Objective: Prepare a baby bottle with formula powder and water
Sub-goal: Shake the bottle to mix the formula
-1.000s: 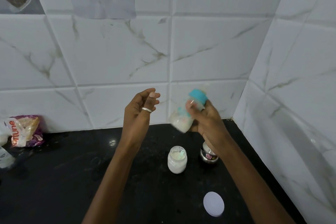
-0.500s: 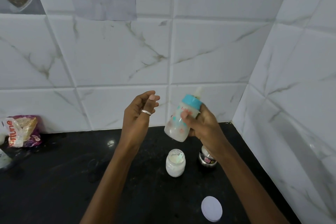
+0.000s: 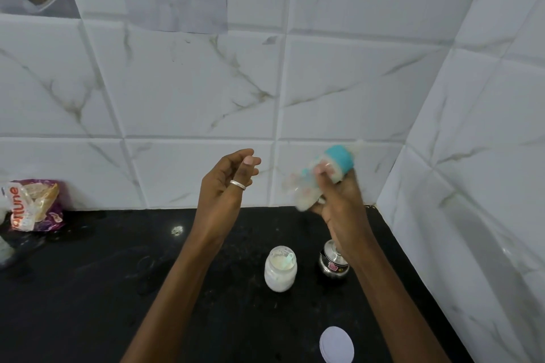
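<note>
Over countertop (image 3: 88, 289): right hand (image 3: 339, 203) around bottle (image 3: 303, 186)

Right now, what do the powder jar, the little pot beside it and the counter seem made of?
Powder jar: clear glass or plastic; powder shows through. Little pot: polished metal, likely steel; mirror-like highlights. Counter: glossy black stone, perhaps granite; faint speckles, reflections.

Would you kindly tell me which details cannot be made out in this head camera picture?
1. Clear baby bottle with a teal collar: motion-blurred in the head view; the right hand grips its middle, so fill level and print are unreadable.
2. Small steel pot: the right forearm covers part of it; contents unseen.
3. Purple-and-white packet: crumpled, lettering incomplete.
4. Pale object at the left edge: cut off, unidentifiable.
</note>
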`<state>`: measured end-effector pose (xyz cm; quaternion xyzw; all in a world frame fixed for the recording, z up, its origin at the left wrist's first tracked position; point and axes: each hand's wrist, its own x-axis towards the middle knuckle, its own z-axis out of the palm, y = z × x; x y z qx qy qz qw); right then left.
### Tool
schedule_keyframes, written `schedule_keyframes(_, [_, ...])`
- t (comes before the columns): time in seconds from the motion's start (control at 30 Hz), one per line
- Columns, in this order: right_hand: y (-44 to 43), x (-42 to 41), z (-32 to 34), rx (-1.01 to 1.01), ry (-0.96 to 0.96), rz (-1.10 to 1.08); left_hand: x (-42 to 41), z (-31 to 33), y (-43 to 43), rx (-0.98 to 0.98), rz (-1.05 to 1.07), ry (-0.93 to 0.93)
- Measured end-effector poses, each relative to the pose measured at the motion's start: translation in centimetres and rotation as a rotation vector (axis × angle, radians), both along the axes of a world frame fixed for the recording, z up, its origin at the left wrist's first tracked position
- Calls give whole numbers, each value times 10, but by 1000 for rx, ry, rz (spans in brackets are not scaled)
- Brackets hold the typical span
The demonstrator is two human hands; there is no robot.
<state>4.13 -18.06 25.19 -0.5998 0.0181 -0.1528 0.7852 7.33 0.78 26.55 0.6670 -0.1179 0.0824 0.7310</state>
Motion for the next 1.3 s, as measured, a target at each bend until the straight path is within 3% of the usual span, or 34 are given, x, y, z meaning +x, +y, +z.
schedule_keyframes(0.1, [0,-3,-4,-128,61,147,2,0,-2,9,4,3])
schedule_keyframes(0.23, [-10,1,3,115,-29,-27,2,-1,-1,-2,-2,8])
schedule_keyframes(0.4, [-6,-5,1,-138,-21,76,4,0,-3,-5,0,8])
schedule_keyframes(0.53, [-9,2,6,103,-93,-81,4,0,-3,-7,-7,9])
schedule_keyframes(0.67, [-2,0,2,-140,-28,64,6,1,-5,-5,2,4])
schedule_keyframes(0.8, [-9,7,11,16,-78,-68,6,1,-3,-3,-2,2])
schedule_keyframes(0.93, [-8,5,14,-238,-90,3,9,2,-1,-9,16,4])
schedule_keyframes(1.07, [-13,5,24,-44,-155,-102,8,1,-1,-13,4,-3])
schedule_keyframes(1.2, [-7,3,17,-299,-113,7,10,1,-2,-10,7,-9])
schedule_keyframes(1.3, [-9,3,20,-191,-131,-57,9,1,-3,-17,-1,-11])
